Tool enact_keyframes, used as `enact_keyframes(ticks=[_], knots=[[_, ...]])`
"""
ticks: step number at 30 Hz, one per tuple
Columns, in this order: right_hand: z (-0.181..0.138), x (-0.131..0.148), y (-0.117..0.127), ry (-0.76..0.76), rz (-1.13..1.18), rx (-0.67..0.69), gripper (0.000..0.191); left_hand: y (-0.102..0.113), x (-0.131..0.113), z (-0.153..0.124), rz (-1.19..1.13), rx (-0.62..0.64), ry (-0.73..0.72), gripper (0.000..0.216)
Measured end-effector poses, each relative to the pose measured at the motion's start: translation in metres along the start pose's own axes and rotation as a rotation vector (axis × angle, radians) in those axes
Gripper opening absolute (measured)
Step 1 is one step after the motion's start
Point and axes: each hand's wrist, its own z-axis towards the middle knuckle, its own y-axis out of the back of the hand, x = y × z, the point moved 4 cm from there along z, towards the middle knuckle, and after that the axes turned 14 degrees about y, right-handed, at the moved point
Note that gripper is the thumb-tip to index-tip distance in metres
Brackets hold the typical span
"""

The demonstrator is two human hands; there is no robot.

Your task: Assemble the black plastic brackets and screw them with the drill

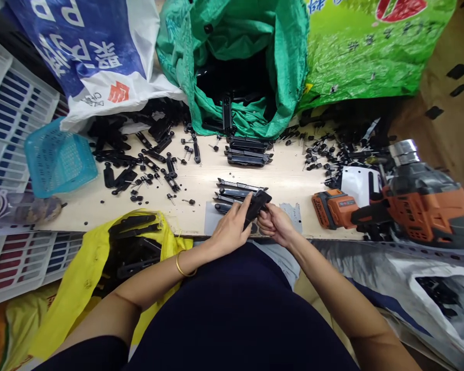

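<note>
Both of my hands meet at the near edge of the light wooden bench [201,180]. My left hand [230,226], with a gold bangle on its wrist, is closed on a long black plastic part [257,204] that tilts up to the right. My right hand [274,222] pinches the lower end of the same part from the right. Just behind them lies a small stack of similar black parts [235,193]. A second stack [248,151] lies farther back.
An orange cordless drill [421,206] and its battery [334,207] rest at the right. Small black pins and clips [150,165] litter the bench. A green sack [235,67] of black parts stands behind, a blue basket [58,157] at left, a yellow bag [100,268] of parts by my left arm.
</note>
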Motion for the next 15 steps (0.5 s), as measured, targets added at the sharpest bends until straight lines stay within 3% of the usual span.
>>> enact_keyframes(ticks=[4,6,8,12,14,15], knots=[[-0.011,0.014,0.022,0.396,-0.571,-0.168,0.048,0.005,-0.006,-0.001,-0.149,0.084,-0.005,0.075],[-0.019,0.011,0.024,0.440,-0.600,-0.165,0.049,0.001,-0.009,-0.005,-0.146,0.111,-0.024,0.075],[-0.027,-0.001,0.022,0.292,-0.349,-0.139,0.051,-0.006,-0.008,-0.009,-0.097,0.114,-0.043,0.075],[-0.043,-0.025,0.004,-0.169,0.330,0.031,0.053,-0.017,0.000,-0.014,0.096,0.056,-0.101,0.078],[-0.048,-0.030,0.006,-0.227,0.321,0.067,0.052,-0.022,0.003,-0.015,0.137,0.063,-0.091,0.080],[-0.047,-0.030,0.012,-0.174,0.200,0.044,0.051,-0.024,0.003,-0.015,0.111,0.069,-0.051,0.079]])
